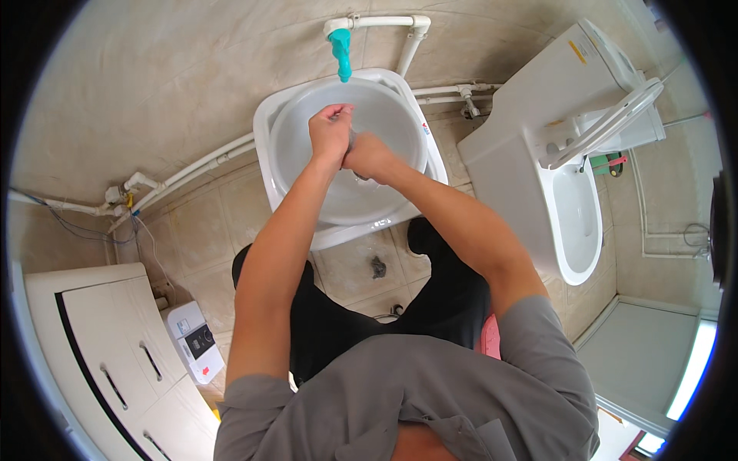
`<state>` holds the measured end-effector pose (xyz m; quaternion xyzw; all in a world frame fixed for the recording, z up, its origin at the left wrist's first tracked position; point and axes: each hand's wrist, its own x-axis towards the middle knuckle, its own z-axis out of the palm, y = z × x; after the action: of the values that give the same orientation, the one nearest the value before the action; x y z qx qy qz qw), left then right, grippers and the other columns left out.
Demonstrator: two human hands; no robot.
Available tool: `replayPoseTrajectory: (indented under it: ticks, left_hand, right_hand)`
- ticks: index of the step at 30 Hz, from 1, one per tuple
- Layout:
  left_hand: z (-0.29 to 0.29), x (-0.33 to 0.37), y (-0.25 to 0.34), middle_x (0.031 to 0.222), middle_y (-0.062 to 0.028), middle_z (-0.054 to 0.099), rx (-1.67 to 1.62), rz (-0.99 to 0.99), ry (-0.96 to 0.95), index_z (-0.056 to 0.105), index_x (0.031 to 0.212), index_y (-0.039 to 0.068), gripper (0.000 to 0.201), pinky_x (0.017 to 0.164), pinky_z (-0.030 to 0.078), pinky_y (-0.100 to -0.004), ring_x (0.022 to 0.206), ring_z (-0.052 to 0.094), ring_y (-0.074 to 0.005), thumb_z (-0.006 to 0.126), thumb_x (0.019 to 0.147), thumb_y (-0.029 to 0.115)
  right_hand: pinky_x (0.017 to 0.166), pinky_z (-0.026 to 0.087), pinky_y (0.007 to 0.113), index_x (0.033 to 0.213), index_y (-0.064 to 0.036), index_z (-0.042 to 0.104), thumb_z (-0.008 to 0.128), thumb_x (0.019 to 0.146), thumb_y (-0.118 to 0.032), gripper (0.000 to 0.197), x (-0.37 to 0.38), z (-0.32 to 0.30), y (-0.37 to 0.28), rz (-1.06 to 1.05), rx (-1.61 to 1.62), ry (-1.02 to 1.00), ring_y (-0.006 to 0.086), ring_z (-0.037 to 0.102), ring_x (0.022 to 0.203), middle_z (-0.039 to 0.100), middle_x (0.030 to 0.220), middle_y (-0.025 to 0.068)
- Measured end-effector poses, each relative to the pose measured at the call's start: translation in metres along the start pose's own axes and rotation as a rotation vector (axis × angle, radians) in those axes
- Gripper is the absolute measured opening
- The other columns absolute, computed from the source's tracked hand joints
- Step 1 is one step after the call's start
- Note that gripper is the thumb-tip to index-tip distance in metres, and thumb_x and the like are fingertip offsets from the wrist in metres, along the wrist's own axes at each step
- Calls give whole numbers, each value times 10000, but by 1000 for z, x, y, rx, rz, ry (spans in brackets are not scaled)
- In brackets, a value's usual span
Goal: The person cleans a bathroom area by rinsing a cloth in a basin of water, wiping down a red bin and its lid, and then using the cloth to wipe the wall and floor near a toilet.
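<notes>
Both hands are together over a large white washbasin [265, 138] in front of me. My left hand [329, 137] is closed, fingers curled, at the upper left of the pair. Just to its right and a little nearer, my right hand [370, 158] is closed too and slightly blurred. Between them shows a small grey, limp-looking bit [352, 140]; most of it is hidden by the fingers, so its kind cannot be told. A turquoise tap [340, 58] hangs from a white pipe beyond the basin's far rim, above the hands and apart from them.
At the right stands a white toilet [538, 177] with its seat raised. A white drawer cabinet [115, 338] is at the lower left, beside a white box with a dark panel [198, 342]. White pipes [207, 161] run along the wall. A floor drain [378, 267] lies between my legs.
</notes>
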<state>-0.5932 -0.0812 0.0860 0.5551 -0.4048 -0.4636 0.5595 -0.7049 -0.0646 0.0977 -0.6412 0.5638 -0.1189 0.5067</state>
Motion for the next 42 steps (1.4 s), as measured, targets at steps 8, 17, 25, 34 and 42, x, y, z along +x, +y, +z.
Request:
replayPoseTrajectory:
  ticks: [8,17,25,34,42]
  left_hand:
    - [-10,19,-27,788,-68,669,-83,-332,397,718,959,-23,145,664,516,-351,698,609,-170,702,944,121]
    - [-22,-13,32,1095,-116,651,-399,-506,-245,573,1217,1,495,746,594,-417,972,677,-236,787,920,334]
    - [-10,-7,21,1203,-82,690,-351,-355,-52,636,1316,36,428,914,555,-388,1069,663,-206,708,984,298]
    - [12,-53,64,1513,-179,485,-404,-371,-110,428,1500,-4,592,1160,374,-554,1393,472,-346,479,1067,397]
    - [2,-100,71,1452,-145,546,-127,42,-318,476,1453,-15,602,1097,452,-444,1318,547,-288,640,1024,375]
  right_hand:
    - [761,567,509,1000,-9,668,752,816,-258,321,-5,34,-2,-202,-490,397,415,719,852,729,891,239]
    - [829,549,514,1244,-1,564,858,709,-207,644,-4,-22,14,-381,-433,536,439,680,978,662,1142,295]
    - [927,542,421,1386,6,563,897,738,-402,835,-35,-55,4,-213,439,277,292,656,1097,684,1176,190]
    - [883,525,458,1186,-45,669,601,996,-289,316,-47,-31,-7,-39,1482,447,294,663,1047,697,1113,144]
    - [817,503,377,1025,-77,665,558,1010,-287,236,-110,-8,13,-470,1445,538,176,579,947,652,984,64]
